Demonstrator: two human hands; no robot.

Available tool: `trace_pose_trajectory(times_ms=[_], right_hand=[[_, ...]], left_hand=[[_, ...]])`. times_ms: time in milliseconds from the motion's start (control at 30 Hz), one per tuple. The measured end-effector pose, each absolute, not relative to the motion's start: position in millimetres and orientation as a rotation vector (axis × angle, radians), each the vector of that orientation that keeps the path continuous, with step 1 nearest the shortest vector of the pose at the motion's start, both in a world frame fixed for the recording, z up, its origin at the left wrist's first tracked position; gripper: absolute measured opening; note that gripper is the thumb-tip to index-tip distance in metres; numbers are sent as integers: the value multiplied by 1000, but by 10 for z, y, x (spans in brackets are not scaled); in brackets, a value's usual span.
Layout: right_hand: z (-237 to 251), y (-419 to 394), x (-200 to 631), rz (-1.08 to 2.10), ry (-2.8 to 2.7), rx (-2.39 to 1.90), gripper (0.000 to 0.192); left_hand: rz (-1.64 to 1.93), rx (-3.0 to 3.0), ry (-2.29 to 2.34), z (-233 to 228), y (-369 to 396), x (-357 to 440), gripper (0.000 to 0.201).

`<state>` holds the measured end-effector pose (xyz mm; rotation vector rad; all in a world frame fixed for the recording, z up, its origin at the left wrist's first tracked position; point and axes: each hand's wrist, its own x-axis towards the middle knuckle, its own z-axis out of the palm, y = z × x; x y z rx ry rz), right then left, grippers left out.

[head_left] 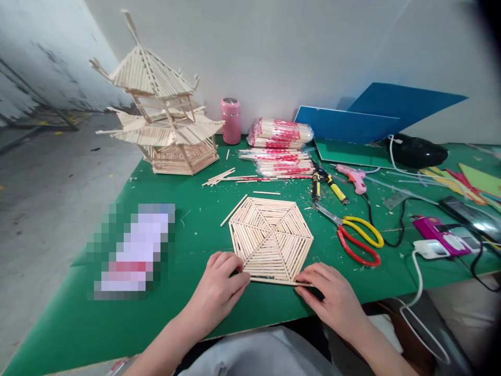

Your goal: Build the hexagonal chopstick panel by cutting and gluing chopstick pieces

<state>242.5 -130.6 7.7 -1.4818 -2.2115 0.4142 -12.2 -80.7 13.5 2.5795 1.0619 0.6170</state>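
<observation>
A flat, many-sided panel (270, 235) of thin wooden sticks lies on the green table. Along its near edge runs a single wooden stick (270, 281), close against the panel. My left hand (223, 282) pinches the left end of this stick at the panel's near left corner. Its right end is between the thumb and fingers of my right hand (329, 292), by the near right corner. One loose stick (234, 210) lies beside the panel's upper left side, and another short stick (266, 192) is just beyond its far edge.
A pagoda model (164, 115) of sticks stands at the back left, near a pink bottle (231, 121). Wrapped chopstick packs (279, 133) lie behind the panel. To the right are scissors (352, 237), pliers (329, 183), a pink glue gun (353, 179) and cables. A blurred rectangle (136, 250) lies left.
</observation>
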Motion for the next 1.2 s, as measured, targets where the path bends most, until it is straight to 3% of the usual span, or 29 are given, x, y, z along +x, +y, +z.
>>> trace_pose_trajectory(times_ms=[1200], right_hand=[[121,-1253,2338,450,-2243,-1451,12]], left_hand=[[642,2528,1055,102,-809,-126,19]])
